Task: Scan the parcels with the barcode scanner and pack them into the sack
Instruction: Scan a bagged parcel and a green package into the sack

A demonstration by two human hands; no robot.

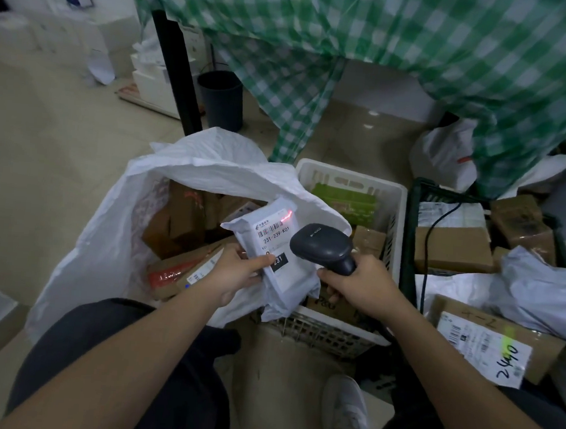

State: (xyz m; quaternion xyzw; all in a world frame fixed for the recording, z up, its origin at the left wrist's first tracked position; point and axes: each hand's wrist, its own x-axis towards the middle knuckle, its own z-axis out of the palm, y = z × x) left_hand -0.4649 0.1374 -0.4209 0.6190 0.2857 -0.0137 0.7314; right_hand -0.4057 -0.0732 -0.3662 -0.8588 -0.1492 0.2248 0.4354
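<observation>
Open sack (113, 222) mouth below, white crate (399, 202) rim just right.

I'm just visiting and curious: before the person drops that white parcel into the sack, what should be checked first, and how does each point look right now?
1. Parcel held firmly: ok. The left hand grips the white parcel at its lower edge.
2. Scanner aimed at the label: ok. The right hand points the barcode scanner at it.
3. Red beam on the barcode: not ok. The red line falls at the label's upper right corner, barely crossing the bars.
4. Scan registered: cannot tell. Nothing visible confirms it.
5. Sack open: ok. The white sack gapes wide, with boxes inside.
6. Room left in the sack: ok. The boxes lie well below its rim.
</observation>
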